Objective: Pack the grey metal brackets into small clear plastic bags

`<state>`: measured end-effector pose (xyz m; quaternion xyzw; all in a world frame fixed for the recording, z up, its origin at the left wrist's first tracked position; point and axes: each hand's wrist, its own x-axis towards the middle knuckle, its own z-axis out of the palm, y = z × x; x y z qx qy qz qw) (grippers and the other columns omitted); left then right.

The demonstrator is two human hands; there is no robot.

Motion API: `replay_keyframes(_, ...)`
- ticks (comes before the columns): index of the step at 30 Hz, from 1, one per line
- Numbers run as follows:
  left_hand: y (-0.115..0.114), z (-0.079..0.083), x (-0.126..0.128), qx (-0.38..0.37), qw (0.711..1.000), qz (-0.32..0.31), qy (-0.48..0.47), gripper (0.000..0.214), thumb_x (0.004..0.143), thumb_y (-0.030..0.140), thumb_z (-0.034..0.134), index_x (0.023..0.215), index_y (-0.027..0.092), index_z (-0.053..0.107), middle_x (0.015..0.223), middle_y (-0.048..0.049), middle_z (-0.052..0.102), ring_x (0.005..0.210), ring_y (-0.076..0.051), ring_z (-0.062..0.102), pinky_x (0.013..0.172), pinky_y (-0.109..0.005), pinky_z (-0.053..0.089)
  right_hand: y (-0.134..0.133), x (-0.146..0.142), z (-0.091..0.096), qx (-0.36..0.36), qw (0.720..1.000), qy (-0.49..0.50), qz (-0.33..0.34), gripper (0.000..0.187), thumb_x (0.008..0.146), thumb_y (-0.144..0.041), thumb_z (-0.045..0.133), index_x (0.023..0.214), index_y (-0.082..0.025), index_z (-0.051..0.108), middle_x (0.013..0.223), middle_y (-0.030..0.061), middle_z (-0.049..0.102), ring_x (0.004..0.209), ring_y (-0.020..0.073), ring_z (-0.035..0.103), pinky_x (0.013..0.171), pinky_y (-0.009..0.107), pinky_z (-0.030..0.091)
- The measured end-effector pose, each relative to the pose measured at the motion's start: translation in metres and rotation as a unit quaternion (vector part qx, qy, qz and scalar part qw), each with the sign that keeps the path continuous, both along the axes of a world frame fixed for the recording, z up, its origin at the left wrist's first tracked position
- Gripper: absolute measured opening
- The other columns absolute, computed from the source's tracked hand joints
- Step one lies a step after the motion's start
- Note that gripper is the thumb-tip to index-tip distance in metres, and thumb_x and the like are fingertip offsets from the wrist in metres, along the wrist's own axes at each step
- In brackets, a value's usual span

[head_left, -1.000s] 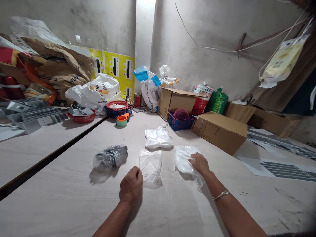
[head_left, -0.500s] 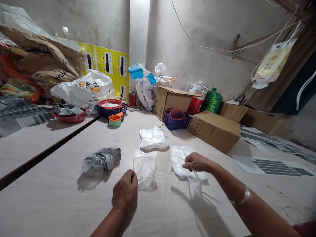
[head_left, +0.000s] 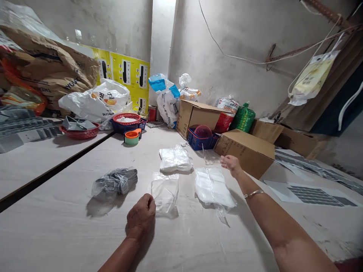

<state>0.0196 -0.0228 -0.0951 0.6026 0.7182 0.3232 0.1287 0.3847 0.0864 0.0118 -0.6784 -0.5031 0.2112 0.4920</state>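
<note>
Our left hand (head_left: 141, 215) is curled into a loose fist, low on the table, and we see nothing in it. Its knuckles sit just beside a clear plastic bag (head_left: 165, 193) with a little white inside. Our right hand (head_left: 231, 165) is up off the table, its fingers close together in a narrow shape. We cannot tell if it pinches something, since very thin plastic is hard to see. A small clear plastic piece (head_left: 210, 156) lies near it, and a flat white plastic bag (head_left: 214, 187) lies below it, not touching. Thin bags slip and cling, so we think slow, soft fingers and a smooth, flat bag work best.

A puffy white pack (head_left: 175, 158) lies past the two bags, and a grey thing in a clear bag (head_left: 115, 182) lies to the left, all on the pale table (head_left: 70, 168). Farther off, a blue basket (head_left: 195, 141) holds a round red basket (head_left: 203, 131). A red basket (head_left: 126, 119) with white bits in it sits in another blue basket. A red dish (head_left: 81, 133) holds a grey metal piece. A brown cardboard box (head_left: 244, 153) is closed, so we cannot see inside.
</note>
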Motion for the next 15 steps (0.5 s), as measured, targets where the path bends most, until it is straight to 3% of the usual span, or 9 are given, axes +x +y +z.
replay_keyframes(4, -0.001, 0.001, 0.001, -0.003, 1.0, 0.003, 0.0, 0.014, 0.081, 0.024, 0.044, 0.068, 0.021, 0.048, 0.062, 0.0018, 0.052, 0.056, -0.012, 0.04, 0.056, -0.025, 0.023, -0.035, -0.009, -0.036, -0.063, 0.989, -0.131, 0.012, 0.019, 0.074, -0.034, 0.059, 0.068, -0.016, 0.057, 0.066, 0.0046, 0.058, 0.073, 0.0208, 0.061, 0.068, 0.032, 0.048)
replay_keyframes(8, -0.001, -0.002, 0.001, 0.015, 1.0, 0.001, 0.006, 0.014, 0.081, 0.022, 0.044, 0.068, 0.02, 0.047, 0.063, 0.0017, 0.052, 0.057, -0.012, 0.041, 0.056, -0.024, 0.023, -0.065, -0.039, -0.052, -0.044, 0.969, -0.235, 0.061, 0.021, 0.079, -0.031, 0.053, 0.094, -0.019, 0.062, 0.107, 0.0082, 0.059, 0.095, 0.0208, 0.056, 0.086, 0.032, 0.039)
replay_keyframes(11, -0.001, -0.004, 0.001, 0.012, 1.0, 0.002, 0.002, 0.014, 0.082, 0.023, 0.043, 0.068, 0.021, 0.047, 0.062, 0.0022, 0.051, 0.056, -0.012, 0.04, 0.055, -0.024, 0.022, -0.078, -0.061, -0.06, -0.025, 0.915, -0.391, 0.097, 0.033, 0.084, -0.036, 0.048, 0.113, -0.023, 0.056, 0.128, 0.0086, 0.048, 0.115, 0.0234, 0.044, 0.092, 0.034, 0.035)
replay_keyframes(13, -0.002, -0.004, 0.001, 0.004, 1.0, 0.002, 0.0, 0.014, 0.081, 0.023, 0.043, 0.068, 0.021, 0.047, 0.061, 0.0023, 0.05, 0.056, -0.012, 0.04, 0.055, -0.024, 0.022, -0.081, -0.067, -0.065, -0.041, 0.878, -0.471, 0.078, 0.038, 0.086, -0.042, 0.046, 0.118, -0.023, 0.054, 0.132, 0.0099, 0.045, 0.121, 0.0253, 0.038, 0.093, 0.037, 0.034)
replay_keyframes(15, -0.002, -0.004, 0.001, 0.002, 1.0, 0.002, 0.0, 0.013, 0.081, 0.023, 0.043, 0.069, 0.021, 0.047, 0.061, 0.0022, 0.05, 0.056, -0.012, 0.041, 0.055, -0.024, 0.022, -0.078, -0.063, -0.07, -0.074, 0.873, -0.481, 0.042, 0.041, 0.086, -0.046, 0.044, 0.118, -0.023, 0.054, 0.131, 0.0101, 0.046, 0.12, 0.0256, 0.038, 0.091, 0.038, 0.035)
